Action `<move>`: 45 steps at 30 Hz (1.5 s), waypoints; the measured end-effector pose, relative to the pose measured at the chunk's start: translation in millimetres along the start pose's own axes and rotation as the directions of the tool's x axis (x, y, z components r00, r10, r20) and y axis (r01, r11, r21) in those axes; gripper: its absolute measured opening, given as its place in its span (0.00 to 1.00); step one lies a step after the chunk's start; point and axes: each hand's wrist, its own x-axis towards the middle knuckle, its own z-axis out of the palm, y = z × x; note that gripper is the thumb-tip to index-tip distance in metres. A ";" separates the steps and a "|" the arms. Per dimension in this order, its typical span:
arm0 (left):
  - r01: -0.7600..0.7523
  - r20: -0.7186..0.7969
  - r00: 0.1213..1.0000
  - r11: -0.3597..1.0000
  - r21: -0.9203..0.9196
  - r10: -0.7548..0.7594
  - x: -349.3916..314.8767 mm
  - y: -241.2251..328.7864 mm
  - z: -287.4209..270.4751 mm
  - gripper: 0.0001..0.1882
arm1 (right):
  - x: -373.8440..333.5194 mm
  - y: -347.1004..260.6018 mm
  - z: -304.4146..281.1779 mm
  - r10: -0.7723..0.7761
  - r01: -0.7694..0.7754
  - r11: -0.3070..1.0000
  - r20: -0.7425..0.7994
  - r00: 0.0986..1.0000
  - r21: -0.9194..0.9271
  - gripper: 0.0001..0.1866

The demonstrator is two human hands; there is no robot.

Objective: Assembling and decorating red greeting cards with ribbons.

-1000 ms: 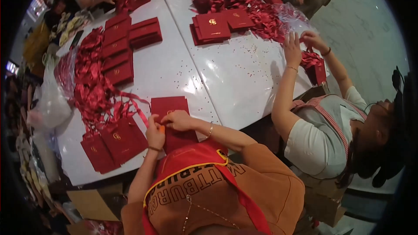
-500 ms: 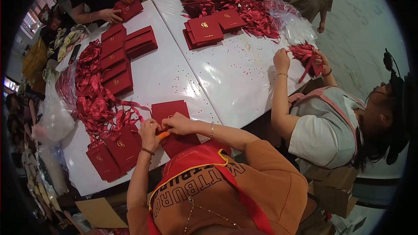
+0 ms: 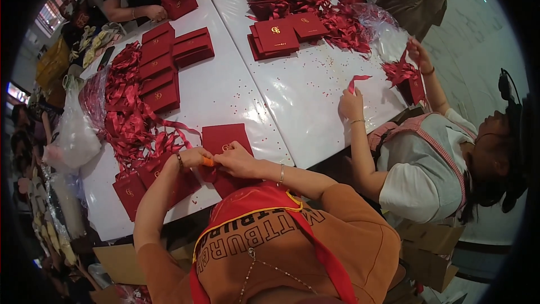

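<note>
A flat red gift bag (image 3: 228,133) with a gold emblem lies at the table's near edge, partly covered by my hands. My left hand (image 3: 192,159), with an orange cover on one finger, is closed in a pinch over the bag's left side; a red ribbon (image 3: 188,129) runs from the pile toward it. My right hand (image 3: 237,161) lies over the bag's middle. Its fingers are pinched together, meeting the left fingertips; what they grip is hidden. More red bags (image 3: 129,192) lie under and beside my left forearm.
A heap of red ribbons (image 3: 126,107) and stacked red bags (image 3: 159,90) lie at left, near clear plastic (image 3: 76,129). Other bags (image 3: 275,32) and ribbons sit at the far side. A co-worker (image 3: 416,157) at right handles ribbon; others work across the table. Small confetti dots the white cover.
My left forearm has swung outward and its hand turned sideways, fingers toward the right hand. The right hand has shifted slightly right. The co-worker at right has drawn a ribbon piece away from a bundle.
</note>
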 end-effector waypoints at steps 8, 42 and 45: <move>-0.013 0.090 0.996 0.979 0.205 -0.006 3.6 14.6 -4.4 0.10 | -3.2 -4.4 -5.7 -0.055 0.055 0.998 -0.075 0.996 0.007 0.07; 0.615 -0.697 0.715 0.430 0.661 0.049 11.0 -3.9 7.8 0.14 | 8.1 46.8 13.8 0.373 -0.389 0.864 0.113 0.921 0.318 0.15; 0.591 -0.729 0.677 0.513 0.622 0.105 17.5 -11.4 9.8 0.11 | 7.9 47.2 14.6 0.368 -0.380 0.869 0.101 0.924 0.315 0.16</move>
